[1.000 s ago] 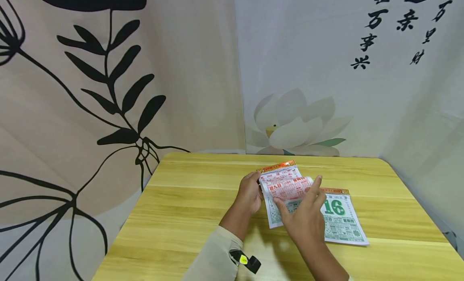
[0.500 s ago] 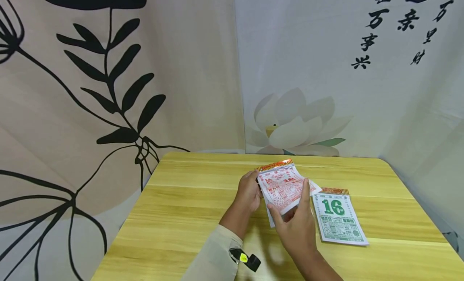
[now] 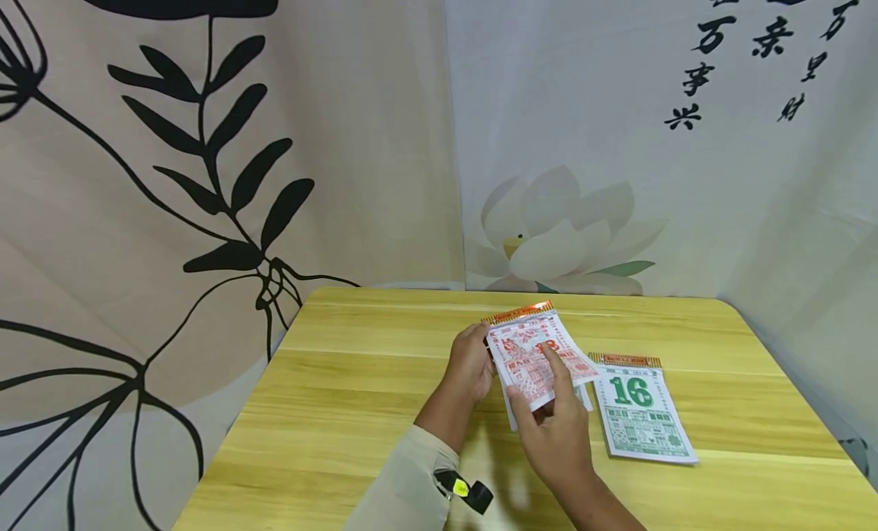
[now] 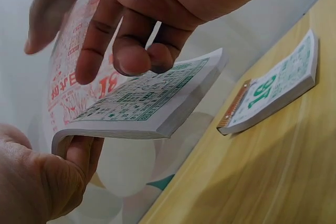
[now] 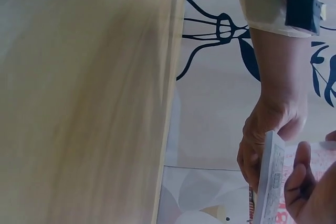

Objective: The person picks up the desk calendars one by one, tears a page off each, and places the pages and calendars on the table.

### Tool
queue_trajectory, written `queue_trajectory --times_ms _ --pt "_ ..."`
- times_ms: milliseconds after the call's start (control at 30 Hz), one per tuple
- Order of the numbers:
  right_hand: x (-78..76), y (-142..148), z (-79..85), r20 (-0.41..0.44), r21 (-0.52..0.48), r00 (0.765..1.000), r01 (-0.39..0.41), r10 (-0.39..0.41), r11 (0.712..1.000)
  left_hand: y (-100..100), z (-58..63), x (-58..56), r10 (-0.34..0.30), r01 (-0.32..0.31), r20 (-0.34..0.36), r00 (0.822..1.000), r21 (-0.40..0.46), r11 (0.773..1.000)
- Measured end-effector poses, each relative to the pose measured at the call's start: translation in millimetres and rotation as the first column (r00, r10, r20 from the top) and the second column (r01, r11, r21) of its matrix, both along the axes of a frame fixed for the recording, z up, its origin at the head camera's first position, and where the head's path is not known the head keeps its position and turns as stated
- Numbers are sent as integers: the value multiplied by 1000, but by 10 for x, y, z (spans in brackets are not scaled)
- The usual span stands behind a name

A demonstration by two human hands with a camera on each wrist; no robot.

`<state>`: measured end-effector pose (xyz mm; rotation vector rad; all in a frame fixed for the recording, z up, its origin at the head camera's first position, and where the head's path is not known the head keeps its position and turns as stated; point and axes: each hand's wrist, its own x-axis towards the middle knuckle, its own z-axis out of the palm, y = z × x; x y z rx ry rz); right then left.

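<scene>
My left hand [image 3: 472, 363] grips a tear-off calendar [image 3: 524, 356] by its left side, near the red and gold header strip. Its red-printed leaf [image 4: 73, 72] stands lifted away from the green-printed leaves [image 4: 139, 95] in the left wrist view. My right hand [image 3: 557, 439] holds this red leaf near its lower edge. The index finger lies over the print, and the other fingers bend beneath the leaf. A second tear-off calendar [image 3: 641, 409], showing a green 16, lies flat on the table, right of my right hand.
The wooden table [image 3: 329, 409] has a light, glossy top. Behind it hangs a curtain [image 3: 370, 135] printed with black plants, a lotus and Chinese writing. A black strap [image 3: 465, 491] with a small device sits on the left sleeve.
The red leaf, curled upward before, now lies flatter over the calendar. My right hand has moved left and down with it, uncovering the second calendar. The left hand keeps its grip.
</scene>
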<state>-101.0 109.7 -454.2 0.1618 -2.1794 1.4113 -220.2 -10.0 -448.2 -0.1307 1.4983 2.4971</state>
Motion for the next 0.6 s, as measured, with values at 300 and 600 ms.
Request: queue_trajectory --times_ms 300,600 --pt "4 -2 42 -5 -128 998 -65 64 990 -16 23 -6 -10 10 -1 1000 6 1000" --pt "-15 -12 86 126 -264 984 -90 127 960 -46 37 -22 2 -2 2 1000 3 1000"
